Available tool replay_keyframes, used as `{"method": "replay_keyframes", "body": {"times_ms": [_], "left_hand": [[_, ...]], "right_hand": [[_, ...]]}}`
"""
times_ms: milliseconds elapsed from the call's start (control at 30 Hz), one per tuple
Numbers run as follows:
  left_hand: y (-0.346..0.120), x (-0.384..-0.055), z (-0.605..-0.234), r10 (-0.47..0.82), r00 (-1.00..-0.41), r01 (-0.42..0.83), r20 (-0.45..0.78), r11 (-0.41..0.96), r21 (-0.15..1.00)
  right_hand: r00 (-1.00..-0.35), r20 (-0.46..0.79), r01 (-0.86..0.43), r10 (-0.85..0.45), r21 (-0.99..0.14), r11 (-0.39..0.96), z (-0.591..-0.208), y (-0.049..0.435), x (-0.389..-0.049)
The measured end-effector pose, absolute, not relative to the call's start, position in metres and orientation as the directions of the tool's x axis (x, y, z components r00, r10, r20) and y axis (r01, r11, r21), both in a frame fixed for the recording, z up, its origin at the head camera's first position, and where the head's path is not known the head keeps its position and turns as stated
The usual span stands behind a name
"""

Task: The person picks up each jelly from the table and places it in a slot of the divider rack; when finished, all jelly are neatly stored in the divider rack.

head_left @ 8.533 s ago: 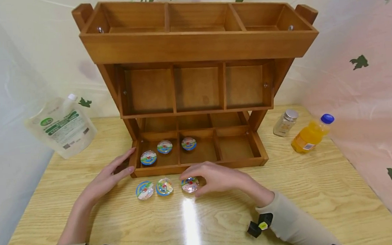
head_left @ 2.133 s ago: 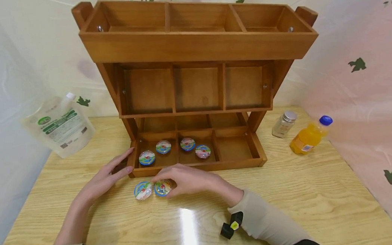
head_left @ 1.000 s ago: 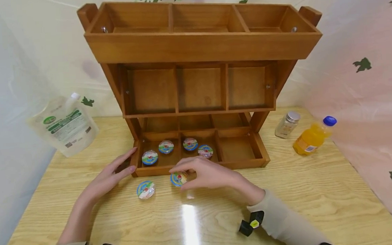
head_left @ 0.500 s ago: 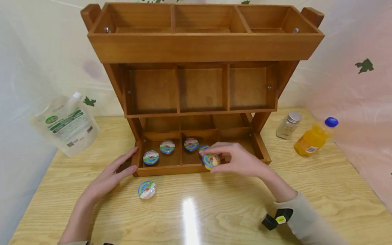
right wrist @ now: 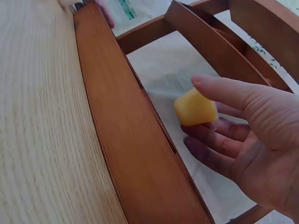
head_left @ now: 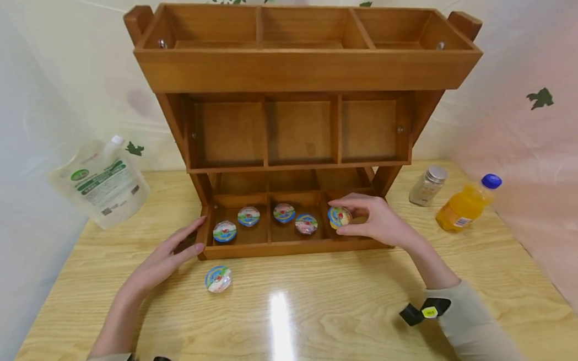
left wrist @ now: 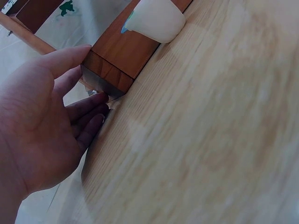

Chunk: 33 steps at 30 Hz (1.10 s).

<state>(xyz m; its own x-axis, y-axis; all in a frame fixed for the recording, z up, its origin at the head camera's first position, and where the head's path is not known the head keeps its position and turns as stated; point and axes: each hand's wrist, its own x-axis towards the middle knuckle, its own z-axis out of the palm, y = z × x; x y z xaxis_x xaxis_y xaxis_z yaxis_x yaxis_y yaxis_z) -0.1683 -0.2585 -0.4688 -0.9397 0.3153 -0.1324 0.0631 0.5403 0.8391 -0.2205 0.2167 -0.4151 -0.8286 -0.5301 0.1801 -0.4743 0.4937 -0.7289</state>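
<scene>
My right hand (head_left: 383, 224) pinches a yellow jelly cup (head_left: 339, 216) between thumb and fingers, over the bottom tier's right compartment. In the right wrist view the cup (right wrist: 195, 108) shows its yellow body, held by my right hand (right wrist: 261, 144) above the front board. My left hand (head_left: 152, 269) rests its fingers against the left end of the wooden rack (head_left: 307, 71); the left wrist view has the hand (left wrist: 42, 121) touching that corner. Two jelly cups sit in the left compartment and two in the middle one. Another jelly cup (head_left: 218, 279), white-bodied, lies on the table before the rack.
At the left, a clear spouted pouch (head_left: 103, 186) leans by the cloth backdrop. A glass shaker jar (head_left: 427, 186) with a metal lid and an orange juice bottle (head_left: 464, 207) with a blue cap stand right of the rack. The rack's upper tiers overhang the bottom one.
My right hand has set a pink jelly cup in the middle compartment, then picked the yellow one off the table and carried it right to the right compartment. My left hand stays put.
</scene>
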Motion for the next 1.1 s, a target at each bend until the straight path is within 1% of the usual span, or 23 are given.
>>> {"method": "replay_keyframes", "body": {"times_ms": [167,367,567,700,1100], "left_hand": [[-0.259,-0.168,-0.470,0.313,-0.940,0.062,-0.132,0.541,0.839],[-0.259,-0.168,-0.470,0.312,-0.941,0.061,-0.132,0.541,0.839],[-0.258,-0.168,-0.469,0.313,-0.940,0.061,-0.133,0.539,0.840],[-0.258,-0.168,-0.468,0.316,-0.940,0.063,-0.132,0.540,0.839],[-0.258,-0.169,-0.468,0.320,-0.937,0.060,-0.137,0.536,0.842]], "right_hand": [[-0.846,0.147,-0.451,-0.512,-0.709,0.542,-0.417,0.221,-0.223],[-0.872,0.077,-0.402,-0.484,-0.677,0.617,-0.423,0.223,-0.227],[-0.888,0.020,-0.354,-0.460,-0.668,0.655,-0.427,0.224,-0.230],[-0.886,-0.011,-0.343,-0.463,-0.656,0.672,-0.430,0.224,-0.231],[-0.871,0.003,-0.385,-0.492,-0.626,0.678,-0.437,0.222,-0.233]]}}
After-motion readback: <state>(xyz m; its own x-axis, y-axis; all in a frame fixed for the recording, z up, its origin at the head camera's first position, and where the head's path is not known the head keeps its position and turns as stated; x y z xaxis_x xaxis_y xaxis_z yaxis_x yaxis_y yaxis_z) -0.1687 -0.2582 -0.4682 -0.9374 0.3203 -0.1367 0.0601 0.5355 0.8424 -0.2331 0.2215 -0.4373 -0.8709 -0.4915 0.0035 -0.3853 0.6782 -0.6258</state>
